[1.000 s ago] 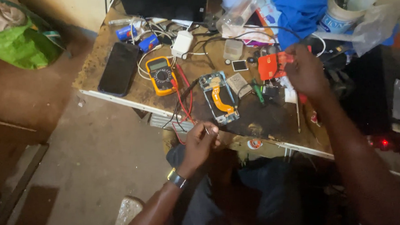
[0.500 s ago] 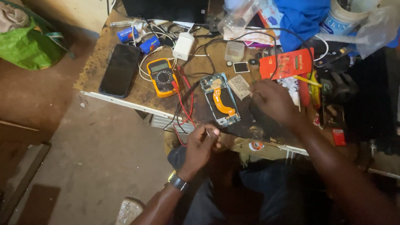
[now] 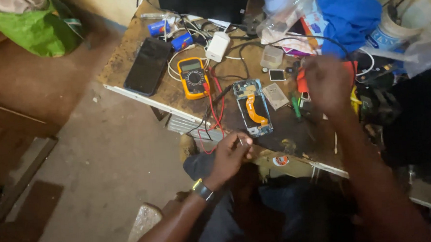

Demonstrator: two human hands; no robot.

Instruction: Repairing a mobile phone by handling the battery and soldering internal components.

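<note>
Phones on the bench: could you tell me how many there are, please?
2: a black phone at the left edge, and an opened phone with an orange flex cable mid-bench. Clutter may hide others.

Yellow multimeter [image 3: 193,77], black phone [image 3: 148,66], perhaps a white charger [image 3: 218,46].

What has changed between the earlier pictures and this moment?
The right hand drew back toward the opened phone half a second ago, then returned up over the red item; its grip is blurred. The left hand stayed at the table edge, pinching a small metal piece. The yellow multimeter and black phone did not move.
</note>
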